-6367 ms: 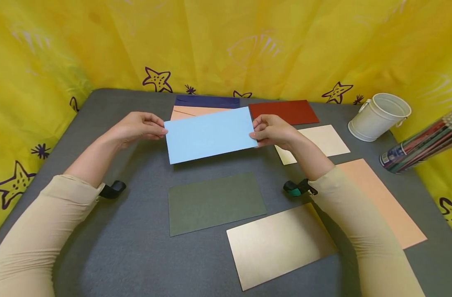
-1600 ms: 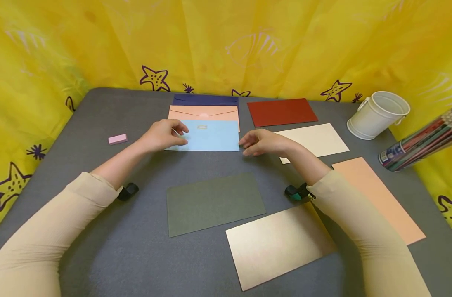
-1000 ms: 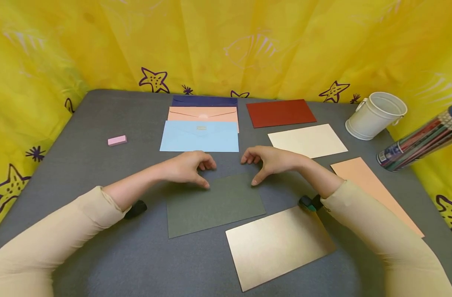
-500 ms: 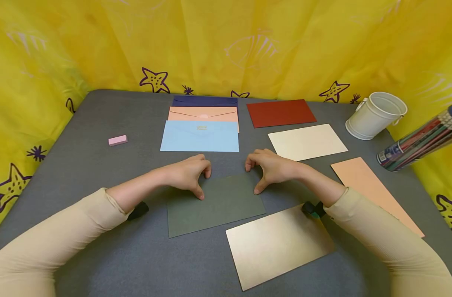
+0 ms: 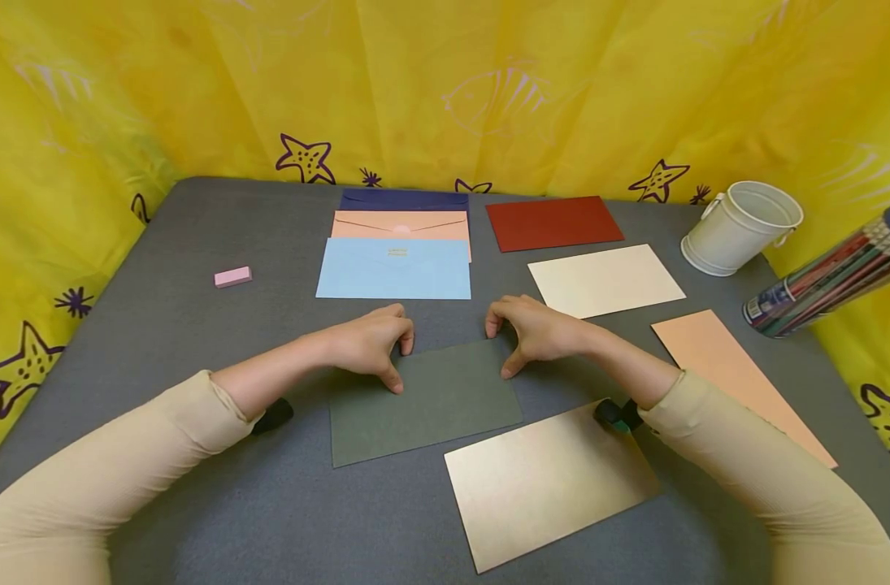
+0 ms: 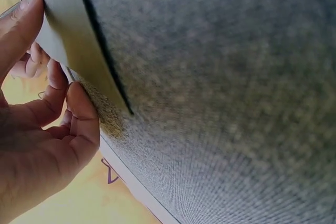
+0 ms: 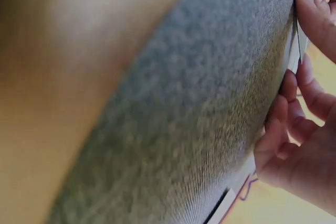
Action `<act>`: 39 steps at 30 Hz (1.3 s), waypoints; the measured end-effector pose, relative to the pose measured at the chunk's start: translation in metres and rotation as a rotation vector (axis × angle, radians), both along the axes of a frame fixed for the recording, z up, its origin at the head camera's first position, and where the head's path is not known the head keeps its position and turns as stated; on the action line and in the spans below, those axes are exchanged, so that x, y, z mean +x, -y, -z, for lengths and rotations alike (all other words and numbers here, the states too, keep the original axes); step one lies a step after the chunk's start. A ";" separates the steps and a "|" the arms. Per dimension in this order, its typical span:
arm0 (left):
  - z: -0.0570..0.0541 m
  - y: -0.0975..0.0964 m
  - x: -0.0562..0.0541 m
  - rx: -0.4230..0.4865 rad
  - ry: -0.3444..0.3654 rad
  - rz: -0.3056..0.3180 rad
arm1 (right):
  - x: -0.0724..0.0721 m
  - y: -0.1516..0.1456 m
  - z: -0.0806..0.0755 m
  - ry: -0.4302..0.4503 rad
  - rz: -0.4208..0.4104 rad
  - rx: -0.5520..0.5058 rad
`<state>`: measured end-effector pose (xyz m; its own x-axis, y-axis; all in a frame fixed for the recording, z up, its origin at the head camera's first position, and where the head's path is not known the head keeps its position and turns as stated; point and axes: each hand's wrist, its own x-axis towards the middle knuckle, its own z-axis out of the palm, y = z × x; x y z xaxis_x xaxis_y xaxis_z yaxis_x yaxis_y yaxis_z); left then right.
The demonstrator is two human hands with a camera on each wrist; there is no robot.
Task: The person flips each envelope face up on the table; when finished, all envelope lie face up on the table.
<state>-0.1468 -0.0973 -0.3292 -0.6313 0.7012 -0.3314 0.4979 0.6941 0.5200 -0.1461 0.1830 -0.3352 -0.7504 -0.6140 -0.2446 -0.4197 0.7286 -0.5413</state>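
A dark green envelope (image 5: pixel 437 406), plain side up, lies on the grey table in front of me. My left hand (image 5: pixel 367 341) pinches its far edge, thumb on the upper face and fingers curled at the rim. At the far right corner my right hand (image 5: pixel 540 329) holds it the same way. The left wrist view shows the envelope (image 6: pixel 63 22) between thumb and fingers. Beyond the hands lies a light blue envelope (image 5: pixel 393 272), flap side up, overlapping a peach envelope (image 5: pixel 401 221), which overlaps a navy envelope (image 5: pixel 404 197).
A gold envelope (image 5: pixel 550 487) lies near right, with a peach one (image 5: pixel 737 382) beyond my right forearm. Cream (image 5: pixel 605 280) and red (image 5: pixel 554 223) envelopes lie farther back. A white pail (image 5: pixel 740 231) and a pencil tube (image 5: pixel 825 276) stand right; a pink eraser-like block (image 5: pixel 232 277) lies left.
Both hands held the light blue envelope; it now lies flap side up over the peach one, released. The hands have come nearer to me and taken the green envelope's far edge.
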 end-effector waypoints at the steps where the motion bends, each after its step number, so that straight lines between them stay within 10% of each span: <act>1: 0.001 0.000 -0.001 0.002 -0.001 0.001 | -0.001 0.000 0.000 0.005 0.011 0.001; 19: -0.016 0.005 -0.027 0.102 0.120 -0.134 | -0.019 -0.023 -0.004 0.477 0.243 -0.320; 33: -0.013 0.037 -0.061 0.380 0.352 -0.476 | -0.039 -0.051 -0.019 0.460 0.449 -0.401; 39: -0.014 0.041 -0.062 0.506 0.437 -0.529 | -0.043 -0.061 -0.026 0.423 0.493 -0.428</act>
<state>-0.2090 -0.1381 -0.3154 -0.8058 0.4791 -0.3481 -0.1444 0.4112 0.9000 -0.1888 0.2438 -0.3093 -0.8570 -0.3389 -0.3882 0.2037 0.4692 -0.8593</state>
